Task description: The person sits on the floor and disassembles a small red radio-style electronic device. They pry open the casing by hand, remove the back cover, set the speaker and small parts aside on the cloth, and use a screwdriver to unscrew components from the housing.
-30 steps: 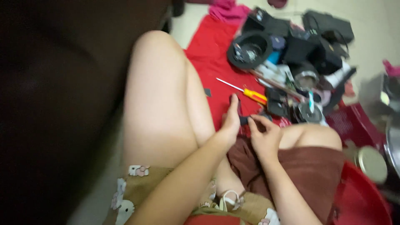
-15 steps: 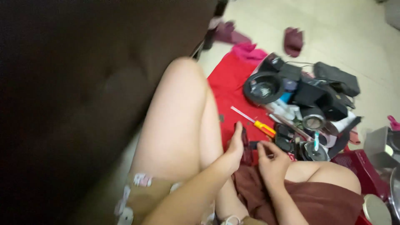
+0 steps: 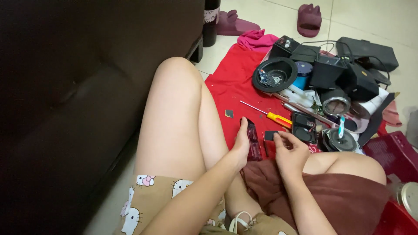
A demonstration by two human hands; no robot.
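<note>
Hands meet low in the middle of the frame, above a red cloth (image 3: 235, 87) spread on the tiled floor. The left hand (image 3: 241, 146) is closed around a narrow dark red translucent casing (image 3: 253, 141), holding it upright with the thumb along its side. The right hand (image 3: 289, 152), just to the right, pinches a small flat black piece (image 3: 270, 135) between thumb and fingertips, the other fingers loosely curled. Casing and black piece sit just beside each other, not clearly touching.

Just above the hands, an orange-handled screwdriver (image 3: 272, 116) lies diagonally on the cloth, its shaft pointing toward the upper left. A tiny dark chip (image 3: 229, 113) lies to the left of it. Farther up, a black speaker cone (image 3: 274, 74) rests bowl side up, beside a blue cylinder (image 3: 300, 78) and several black boxes (image 3: 326, 72) with cables. A round lens-like part (image 3: 335, 104) and a smaller round speaker (image 3: 342, 139) lie to the right of the screwdriver.

A pink cloth (image 3: 257, 40) is bunched at the top edge of the red cloth, and two maroon slippers (image 3: 309, 18) lie on the tiles at the top of the frame. A dark brown sofa (image 3: 78, 95) fills the left side. The person's bare knees frame the hands, with a brown cloth (image 3: 339, 200) draped over the lap at the lower right.
</note>
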